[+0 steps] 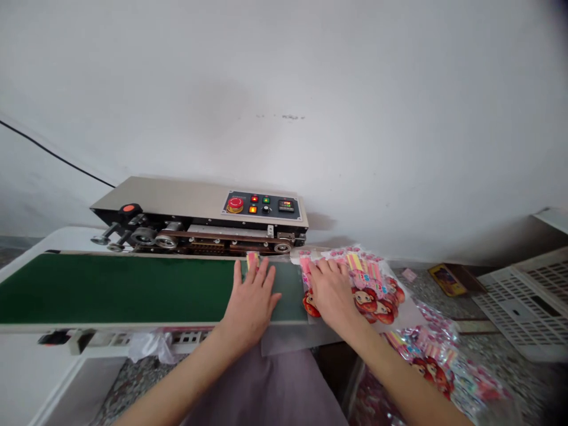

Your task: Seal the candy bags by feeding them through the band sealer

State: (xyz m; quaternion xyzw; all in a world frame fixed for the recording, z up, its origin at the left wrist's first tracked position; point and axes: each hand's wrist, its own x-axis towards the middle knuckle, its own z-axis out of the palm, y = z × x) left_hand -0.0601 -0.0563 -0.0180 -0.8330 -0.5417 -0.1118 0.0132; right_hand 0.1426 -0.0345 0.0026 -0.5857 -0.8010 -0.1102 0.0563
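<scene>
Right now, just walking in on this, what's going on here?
Someone is working at a band sealer with a green conveyor belt. The left hand is spread over the belt, a pink-and-yellow striped piece showing at its fingertips. The right hand rests on printed plastic bags at the belt's right end; whether it grips one is hidden. The control panel is lit.

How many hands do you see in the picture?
2. The left hand is spread above the green belt; the right hand is on the colourful packets. No others show.
</scene>
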